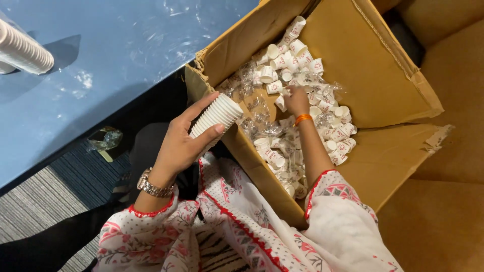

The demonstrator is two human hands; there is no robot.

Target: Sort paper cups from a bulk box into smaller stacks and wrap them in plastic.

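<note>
Item: stack of ribbed white paper cups (216,117), nested, held in the left hand (182,143) just outside the near left wall of the cardboard box (383,75). Its long axis runs diagonally, from near left to far right; the far end, showing the round bottom of the outermost cup, points toward the box interior, while the near end lies hidden in the palm. The left hand is clamped around the stack, thumb on the near side and fingers over the top; a metal wristwatch (153,185) sits on that wrist. The right hand (296,100), with an orange band (303,119) at the wrist, is inside the box with fingers closed on a loose cup among the small printed paper cups (290,58) and crumpled clear plastic wrappers (262,126). Second cup stack (22,50): lying on the blue table (126,55), far left, well apart.
</note>
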